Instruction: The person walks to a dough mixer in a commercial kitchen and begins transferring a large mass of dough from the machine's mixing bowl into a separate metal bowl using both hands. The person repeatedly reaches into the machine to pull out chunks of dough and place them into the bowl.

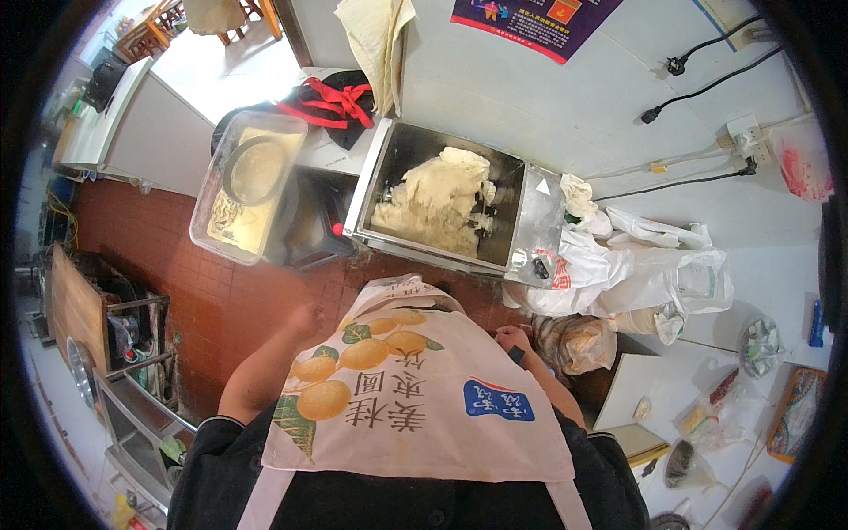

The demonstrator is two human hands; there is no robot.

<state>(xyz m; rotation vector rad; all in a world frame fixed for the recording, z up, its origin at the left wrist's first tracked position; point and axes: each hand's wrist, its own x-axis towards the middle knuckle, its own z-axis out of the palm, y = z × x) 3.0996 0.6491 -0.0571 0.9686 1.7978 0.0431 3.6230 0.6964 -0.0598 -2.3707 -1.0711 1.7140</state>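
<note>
A large mass of pale dough (440, 199) lies in the open steel trough of a dough machine (515, 218) in front of me. To its left is a clear plastic tub (199, 222) of yellowish flour (248, 235), with a round sieve (255, 171) resting inside. My left hand (308, 321) is blurred at the left of my printed apron (424, 397), over the tiled floor; its fingers cannot be made out. On the apron's right side, my right hand (513, 338) hangs with curled fingers below the machine's right end, near a bagged bundle; whether it holds anything is unclear.
White plastic bags (596, 265) crowd the machine's right end, beside a bagged bundle (583, 344). A pale cloth (377, 46) hangs behind the machine, near black fabric with red straps (338, 103). Cords with plugs (652, 114) hang on the wall. A wheeled-looking metal rack (132, 397) stands at left.
</note>
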